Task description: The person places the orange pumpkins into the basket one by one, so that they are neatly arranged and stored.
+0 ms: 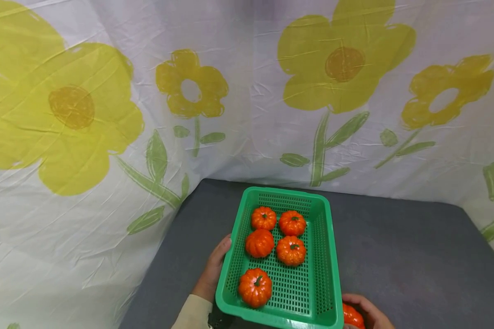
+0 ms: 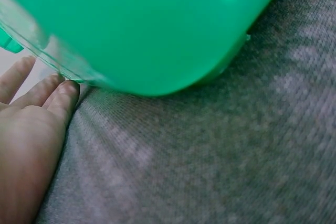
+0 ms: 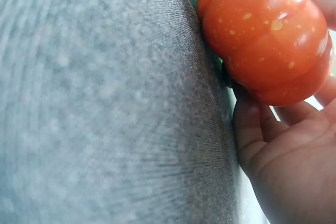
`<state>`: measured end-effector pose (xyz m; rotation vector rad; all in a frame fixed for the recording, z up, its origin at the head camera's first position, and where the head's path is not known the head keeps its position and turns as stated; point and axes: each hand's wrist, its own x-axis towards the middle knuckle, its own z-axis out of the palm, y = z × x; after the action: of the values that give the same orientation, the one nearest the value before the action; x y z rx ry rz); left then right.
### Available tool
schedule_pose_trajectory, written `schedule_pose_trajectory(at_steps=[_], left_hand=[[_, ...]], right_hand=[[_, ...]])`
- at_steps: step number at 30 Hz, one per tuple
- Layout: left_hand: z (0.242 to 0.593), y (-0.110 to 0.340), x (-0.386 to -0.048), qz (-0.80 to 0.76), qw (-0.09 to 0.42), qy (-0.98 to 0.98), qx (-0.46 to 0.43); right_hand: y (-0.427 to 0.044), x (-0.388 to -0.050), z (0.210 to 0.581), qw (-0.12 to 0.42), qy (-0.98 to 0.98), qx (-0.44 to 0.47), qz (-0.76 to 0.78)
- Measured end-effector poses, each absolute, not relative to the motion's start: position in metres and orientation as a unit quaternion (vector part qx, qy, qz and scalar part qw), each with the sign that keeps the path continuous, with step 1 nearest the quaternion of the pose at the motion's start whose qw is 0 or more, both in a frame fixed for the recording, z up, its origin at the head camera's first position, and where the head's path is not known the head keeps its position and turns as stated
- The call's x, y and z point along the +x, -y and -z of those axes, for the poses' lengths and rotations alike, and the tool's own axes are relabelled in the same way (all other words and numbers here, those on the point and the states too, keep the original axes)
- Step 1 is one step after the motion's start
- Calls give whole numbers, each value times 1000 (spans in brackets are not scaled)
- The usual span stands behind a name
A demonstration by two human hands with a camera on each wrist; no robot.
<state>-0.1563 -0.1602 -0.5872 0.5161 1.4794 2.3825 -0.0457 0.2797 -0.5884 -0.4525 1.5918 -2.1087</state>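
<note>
A green plastic basket (image 1: pixel 319 256) with slotted walls holds several small orange pumpkins with green stems, among them a front-left pumpkin (image 1: pixel 255 288). My left hand (image 1: pixel 212 267) is at the basket's left side; in the left wrist view its nearly straight fingers (image 2: pixel 65 95) touch the green wall. Beside the front right corner, outside the basket, my right hand (image 1: pixel 368 310) grips another pumpkin (image 1: pixel 352 316). Up close, this pumpkin (image 3: pixel 268 35) is glossy and flecked with yellow, and the fingers curl round its underside. Part of the right hand is cut off by the frame.
The basket is on a dark grey table surface (image 1: pixel 395 256), which extends to its right. White cloth walls (image 1: pixel 247 91) printed with yellow flowers enclose the table at the back and sides. A dark band (image 1: pixel 218 318) circles my left wrist.
</note>
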Motion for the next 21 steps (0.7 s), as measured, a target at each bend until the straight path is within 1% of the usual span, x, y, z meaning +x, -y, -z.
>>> schedule_pose_trajectory(at_steps=[7,12,14,19,21], left_hand=[[587,160,-156,-825,141,-519,173],[587,160,-155,-827,143,-515,176],[586,160,-155,-827,145,-513,181],[586,160,-156,-827,148,-511,180],[586,160,-155,-828,150,-510,177]], right_hand=[[-277,-48,592,192,-559,-242,770],[-270,-42,593,118,-592,-247,758],[-268,-39,590,101,-606,-228,755],[-268,-35,576,104,-636,-148,750],[-270,-34,571,96,-654,-113,742]])
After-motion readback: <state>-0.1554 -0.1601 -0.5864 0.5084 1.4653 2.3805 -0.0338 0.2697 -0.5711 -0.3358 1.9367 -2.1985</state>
